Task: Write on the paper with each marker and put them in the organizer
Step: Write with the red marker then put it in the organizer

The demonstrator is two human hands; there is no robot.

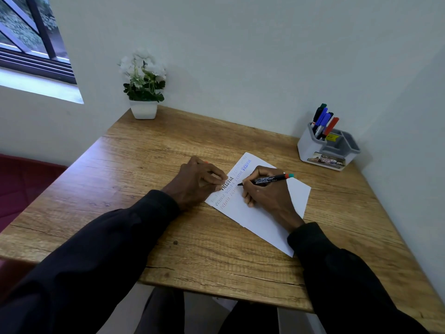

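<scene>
the organizer (313,150), far right on the desk (216,261), holds at least four markers (322,118) in its left compartment. my right grip (267,192) pinches one black marker (269,179), tip on the paper (265,220); my left grip (197,183) curls at the paper's left edge, hold unclear.

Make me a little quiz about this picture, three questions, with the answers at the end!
1. True or false: the right hand holds a marker with its tip on the paper.
2. Where do the other markers stand? A) in the organizer B) flat on the floor C) in a drawer
3. Fill in: the plant stands at the table's far ____ corner.
Key: 1 true; 2 A; 3 left.
</scene>
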